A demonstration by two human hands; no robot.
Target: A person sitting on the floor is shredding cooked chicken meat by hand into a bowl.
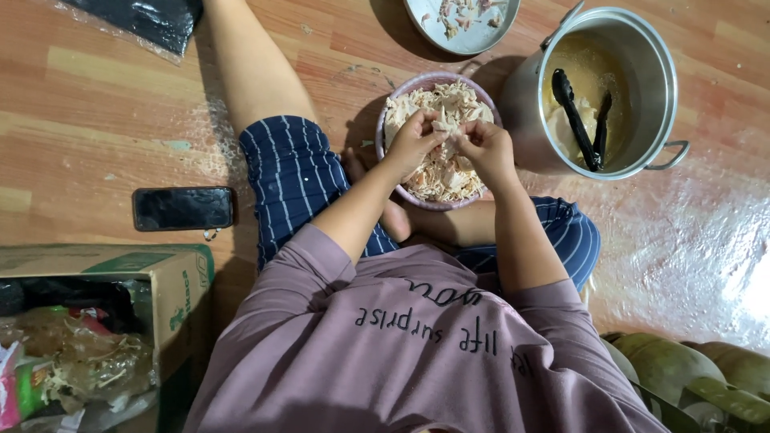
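Risk first: likely to drop shreds off the far edge of the pink bowl (pixel 383 120), since the pile of shredded chicken (pixel 445 172) already heaps to the rim and the hands work right above it. Could also tip, judged from how the bowl sits on the wooden floor (pixel 96 104) wedged close against the folded legs rather than on any worktop. Greasy floor to the right (shiny patch beside the pot) looks slippery; a nudge of the steel pot (pixel 650 48), just beside the bowl, might slop its brownish broth, black tongs (pixel 579 120) inside and all.

Left hand (pixel 413 144) and right hand (pixel 487 147) held together over the bowl, fingers (pixel 433 122) of both pinched shut on one small piece of meat (pixel 446 125), apparently pulling it apart.

Chicken pale, cream to light tan, stringy, dry-looking, torn into thin strands, filling the bowl directly in front of the person. Scraps on a grey plate (pixel 425 24) beyond it. Black phone (pixel 184 208) flat on the floor at left, well apart; open cardboard box (pixel 164 273) near it.
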